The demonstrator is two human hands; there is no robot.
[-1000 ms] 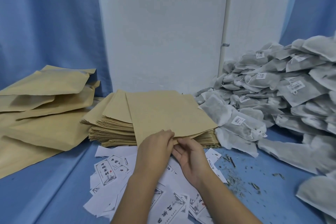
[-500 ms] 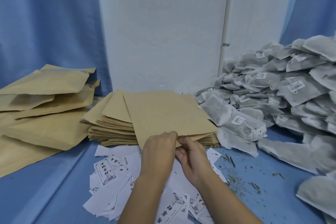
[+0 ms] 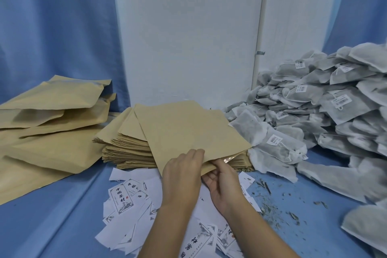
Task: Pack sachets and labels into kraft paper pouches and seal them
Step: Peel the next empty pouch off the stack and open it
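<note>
Forearms are stretching forward side by side. The left hand [image 3: 182,176], knuckles up, is gripping the near edge of a kraft pouch [image 3: 188,130]; the right hand [image 3: 223,184], palm inward, is pinching it just beside.

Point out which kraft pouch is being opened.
The top pouch on the middle stack: left hand and right hand hold its near edge, its mouth slightly parted. The others lie untouched.

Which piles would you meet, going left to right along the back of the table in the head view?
Loose pile of kraft pouches → stack of flat kraft pouches → heap of grey sachets.
</note>
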